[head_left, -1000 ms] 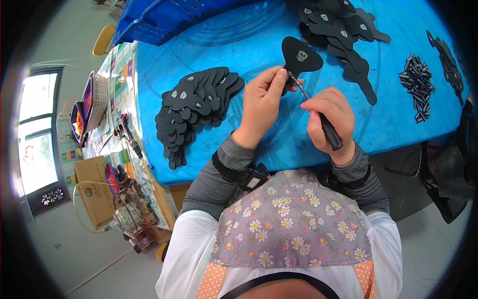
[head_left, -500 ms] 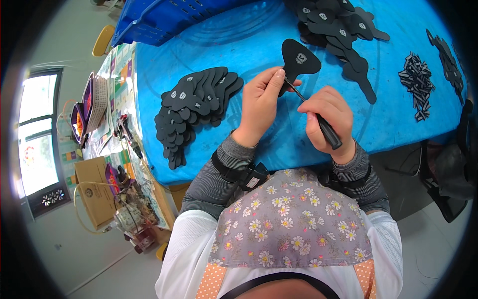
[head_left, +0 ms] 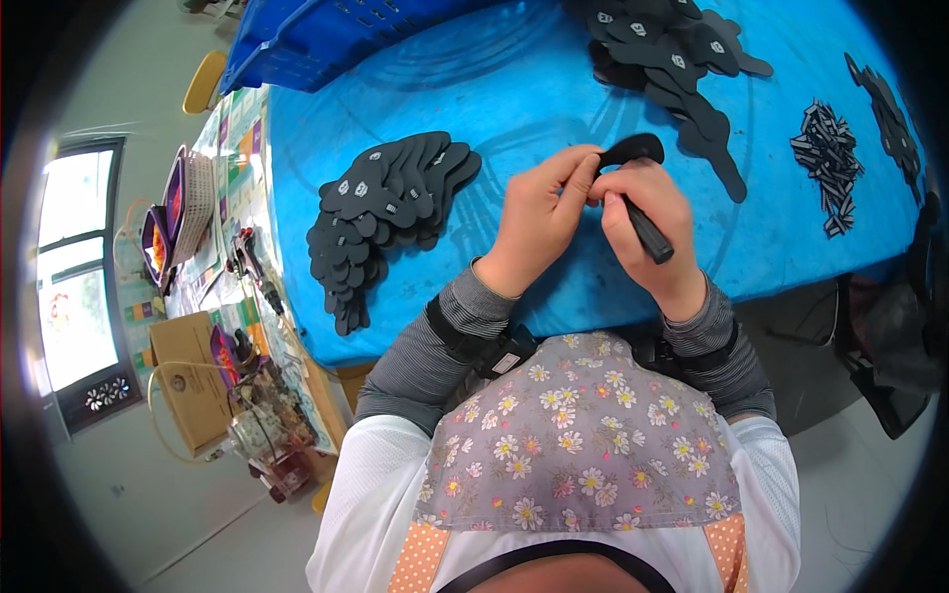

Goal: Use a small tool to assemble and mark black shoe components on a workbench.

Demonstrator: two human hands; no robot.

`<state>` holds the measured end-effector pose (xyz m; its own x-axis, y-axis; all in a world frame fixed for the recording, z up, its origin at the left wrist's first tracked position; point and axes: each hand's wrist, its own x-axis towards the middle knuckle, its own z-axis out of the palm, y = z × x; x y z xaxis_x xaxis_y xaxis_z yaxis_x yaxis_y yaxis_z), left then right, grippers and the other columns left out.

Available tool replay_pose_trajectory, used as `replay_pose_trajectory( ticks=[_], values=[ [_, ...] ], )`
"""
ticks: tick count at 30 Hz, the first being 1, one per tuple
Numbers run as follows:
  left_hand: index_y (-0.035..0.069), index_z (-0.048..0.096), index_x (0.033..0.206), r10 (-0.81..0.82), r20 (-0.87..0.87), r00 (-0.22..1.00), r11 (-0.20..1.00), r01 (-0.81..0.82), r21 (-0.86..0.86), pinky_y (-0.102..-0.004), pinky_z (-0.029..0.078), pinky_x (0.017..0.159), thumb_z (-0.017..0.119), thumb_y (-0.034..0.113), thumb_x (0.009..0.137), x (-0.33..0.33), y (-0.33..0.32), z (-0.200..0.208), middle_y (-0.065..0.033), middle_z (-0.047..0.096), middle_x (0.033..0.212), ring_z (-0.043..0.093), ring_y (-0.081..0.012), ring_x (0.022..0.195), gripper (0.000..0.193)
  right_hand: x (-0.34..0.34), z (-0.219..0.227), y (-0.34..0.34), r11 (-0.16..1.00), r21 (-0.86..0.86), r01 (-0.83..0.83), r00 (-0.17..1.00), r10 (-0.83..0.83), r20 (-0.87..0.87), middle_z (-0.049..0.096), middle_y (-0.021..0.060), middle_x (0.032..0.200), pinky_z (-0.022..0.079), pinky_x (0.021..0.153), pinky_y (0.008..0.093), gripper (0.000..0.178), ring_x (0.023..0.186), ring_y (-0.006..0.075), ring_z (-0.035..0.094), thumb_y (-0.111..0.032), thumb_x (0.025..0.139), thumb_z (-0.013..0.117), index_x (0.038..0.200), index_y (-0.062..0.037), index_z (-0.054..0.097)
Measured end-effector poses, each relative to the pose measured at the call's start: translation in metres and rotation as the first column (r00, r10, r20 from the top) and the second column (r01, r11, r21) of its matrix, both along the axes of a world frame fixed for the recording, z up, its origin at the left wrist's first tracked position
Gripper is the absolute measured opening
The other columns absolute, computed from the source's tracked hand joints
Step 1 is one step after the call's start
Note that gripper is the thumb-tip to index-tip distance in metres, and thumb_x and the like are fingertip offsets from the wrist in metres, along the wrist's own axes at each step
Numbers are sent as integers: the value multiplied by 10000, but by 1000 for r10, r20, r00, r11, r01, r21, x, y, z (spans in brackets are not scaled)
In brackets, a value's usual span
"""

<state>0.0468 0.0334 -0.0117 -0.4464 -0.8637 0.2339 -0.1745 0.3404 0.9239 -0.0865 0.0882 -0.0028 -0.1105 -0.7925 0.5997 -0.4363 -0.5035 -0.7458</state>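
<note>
And here the hands are closing in on each other! The left hand (head_left: 544,212) is moving rightward, the right hand (head_left: 664,212) is sitting a little higher, and the gap between them is vanishing: their fingertips are now meeting, or very nearly so.

The black paddle-shaped piece (head_left: 638,146) is turning too. Half a second ago its broad head was lying face-up with the pale emblem showing; now it is tipping and curling over, its dark edge arching just above the right hand's knuckles. The left thumb and forefinger are clamping together on it, pinching near its narrow part.

The right fingers are wrapping firmly around the black-handled tool (head_left: 647,235), its butt pointing back toward the wearer. Its metal shaft, plain a moment ago, is now hiding behind the fingers, so I cannot tell where the tip is sitting. My reading: the work is shifting from a tool reaching in at a distance to both hands bearing on the piece at close quarters.

Around them nothing is stirring: the fanned stack of black pieces (head_left: 395,188) is lying left, the looser pile of black pieces (head_left: 677,64) upper right, the small striped tabs (head_left: 825,158) far right, all resting on the blue table cover (head_left: 524,94).
</note>
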Motion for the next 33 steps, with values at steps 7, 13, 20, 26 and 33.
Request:
replay_pose_trajectory(
  ticks=[7, 13, 20, 26, 33],
  values=[
    [-43, 603, 978, 173, -68, 983, 981, -177, -74, -240, 437, 546, 497, 145, 926, -3, 7, 14, -91, 639, 744, 554, -94, 615, 223, -4, 5, 13, 939, -343, -27, 967, -62, -248, 524, 75, 637, 385, 488, 320, 77, 537, 224, 490, -62, 695, 562, 759, -22, 579],
    [-7, 591, 935, 315, -235, 919, 947, -287, 146, -201, 391, 548, 427, 214, 966, 22, -25, 13, -34, 596, 709, 477, -64, 615, 277, -5, 7, 19, 953, -280, 117, 971, -169, -170, 539, 96, 793, 403, 585, 295, 104, 679, 226, 507, -128, 814, 572, 777, -32, 588],
    [19, 462, 1109, -6, -418, 908, 928, 161, 337, -184, 307, 498, 381, 203, 983, 15, 6, 27, -1, 486, 691, 385, -36, 550, 238, 11, -4, 5, 989, -39, 141, 990, -140, 4, 596, 119, 878, 472, 602, 278, 231, 700, 224, 588, 65, 731, 652, 947, 7, 590],
    [52, 411, 1071, -94, -529, 843, 849, 345, 400, -183, 285, 485, 397, 175, 977, 9, 12, 27, -4, 497, 691, 363, -39, 535, 156, 4, -7, 9, 997, -59, 56, 997, -59, -49, 626, 127, 873, 477, 541, 300, 401, 679, 235, 618, 67, 621, 711, 996, 0, 583],
    [78, 411, 1067, -143, -537, 832, 747, 446, 492, -200, 271, 469, 442, 192, 963, 15, 6, 28, 7, 482, 659, 328, -43, 493, 158, 3, -4, 10, 959, -244, 144, 978, -175, -112, 625, 137, 888, 480, 568, 297, 303, 700, 252, 621, 75, 628, 709, 910, 2, 623]
  ],
)
